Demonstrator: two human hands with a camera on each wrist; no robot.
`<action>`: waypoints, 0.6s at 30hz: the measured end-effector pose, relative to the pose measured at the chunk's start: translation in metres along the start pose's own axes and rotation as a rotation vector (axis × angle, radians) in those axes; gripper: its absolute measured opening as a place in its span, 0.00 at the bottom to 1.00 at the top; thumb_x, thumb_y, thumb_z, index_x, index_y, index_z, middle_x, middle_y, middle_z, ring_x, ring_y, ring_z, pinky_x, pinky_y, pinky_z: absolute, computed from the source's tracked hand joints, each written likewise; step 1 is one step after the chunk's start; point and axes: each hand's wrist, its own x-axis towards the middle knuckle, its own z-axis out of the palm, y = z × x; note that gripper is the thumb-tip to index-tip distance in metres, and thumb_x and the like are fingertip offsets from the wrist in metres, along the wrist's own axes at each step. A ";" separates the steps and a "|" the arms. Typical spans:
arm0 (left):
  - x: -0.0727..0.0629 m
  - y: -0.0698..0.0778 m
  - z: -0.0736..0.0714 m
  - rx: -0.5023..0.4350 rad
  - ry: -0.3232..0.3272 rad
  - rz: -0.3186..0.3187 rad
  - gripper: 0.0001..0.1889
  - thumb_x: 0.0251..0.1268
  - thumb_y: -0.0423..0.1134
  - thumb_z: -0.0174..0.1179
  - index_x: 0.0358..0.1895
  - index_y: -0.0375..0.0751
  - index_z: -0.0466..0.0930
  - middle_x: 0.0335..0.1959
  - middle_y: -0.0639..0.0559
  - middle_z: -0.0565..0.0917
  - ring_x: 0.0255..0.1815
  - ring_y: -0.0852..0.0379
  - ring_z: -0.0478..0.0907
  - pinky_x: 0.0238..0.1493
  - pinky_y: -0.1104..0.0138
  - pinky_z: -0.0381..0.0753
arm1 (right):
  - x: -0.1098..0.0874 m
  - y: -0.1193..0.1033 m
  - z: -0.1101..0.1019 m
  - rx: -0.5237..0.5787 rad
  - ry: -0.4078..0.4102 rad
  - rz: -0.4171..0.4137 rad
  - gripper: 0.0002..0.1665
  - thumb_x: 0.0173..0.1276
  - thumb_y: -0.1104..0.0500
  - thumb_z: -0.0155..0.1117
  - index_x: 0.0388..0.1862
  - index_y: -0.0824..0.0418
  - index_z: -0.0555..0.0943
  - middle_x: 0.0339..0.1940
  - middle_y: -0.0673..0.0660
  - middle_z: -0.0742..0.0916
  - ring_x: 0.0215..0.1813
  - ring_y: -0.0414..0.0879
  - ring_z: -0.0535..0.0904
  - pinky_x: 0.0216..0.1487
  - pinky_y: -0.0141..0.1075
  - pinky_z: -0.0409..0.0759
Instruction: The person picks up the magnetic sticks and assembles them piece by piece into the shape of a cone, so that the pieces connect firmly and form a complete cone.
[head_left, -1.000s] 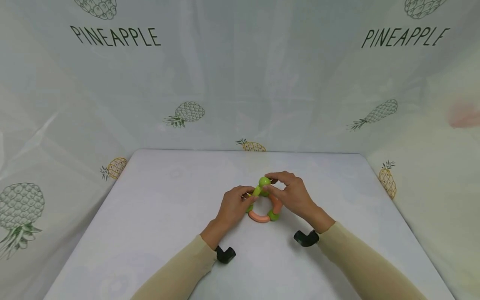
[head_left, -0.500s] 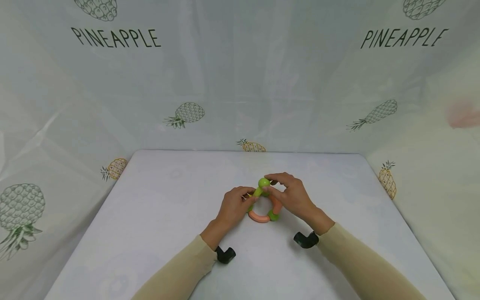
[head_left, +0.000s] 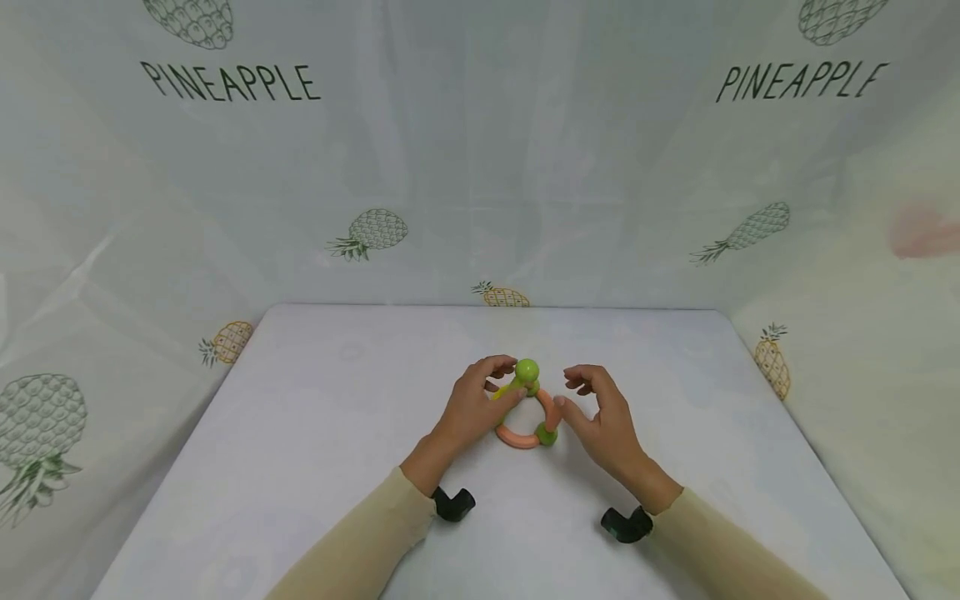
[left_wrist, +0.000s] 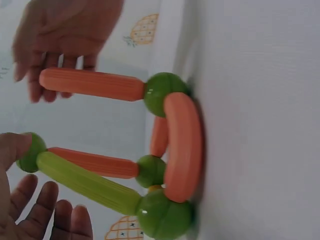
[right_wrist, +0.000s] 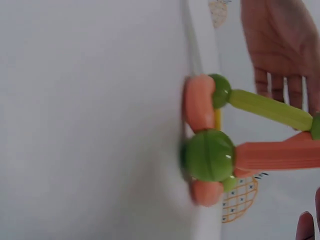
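A toy frame of magnetic rods and balls stands on the table. Its ring has curved orange rods (left_wrist: 184,147), green balls (left_wrist: 165,215) and a bit of yellow. A straight yellow-green rod (left_wrist: 90,182) slants up to a top green ball (head_left: 527,371); an orange rod (left_wrist: 97,164) also leads there. Another straight orange rod (left_wrist: 95,84) rises from a green ball (right_wrist: 210,155), its far end bare. My left hand (head_left: 472,404) is around the top ball, thumb (left_wrist: 12,147) against or just before it, fingers spread. My right hand (head_left: 611,425) is beside the bare-ended rod, fingers parted, holding nothing.
The white table (head_left: 337,467) extends around the toy to its back edge. Behind it hangs a pale curtain (head_left: 600,167) printed with pineapples. A dark wrist camera (head_left: 453,505) sits below the left wrist, another dark camera (head_left: 626,525) below the right.
My right hand has let go near the top green ball and drawn back right and toward me. My left fingers have loosened from the yellow-green rod and spread upward. The frame stays standing.
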 end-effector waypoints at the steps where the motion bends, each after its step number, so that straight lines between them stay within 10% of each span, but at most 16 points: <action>1: 0.001 0.002 -0.001 -0.029 -0.001 0.001 0.25 0.72 0.47 0.69 0.68 0.46 0.78 0.63 0.53 0.82 0.66 0.47 0.77 0.61 0.57 0.81 | -0.005 0.001 0.001 0.011 0.003 0.010 0.20 0.71 0.63 0.69 0.60 0.58 0.78 0.54 0.51 0.84 0.55 0.45 0.78 0.56 0.37 0.74; 18: 0.012 0.018 -0.005 -0.099 -0.044 -0.042 0.19 0.71 0.47 0.71 0.61 0.53 0.82 0.57 0.56 0.84 0.61 0.49 0.79 0.61 0.58 0.81 | -0.020 0.012 0.021 0.040 0.050 -0.069 0.15 0.66 0.70 0.74 0.50 0.61 0.84 0.43 0.52 0.89 0.46 0.45 0.82 0.49 0.39 0.78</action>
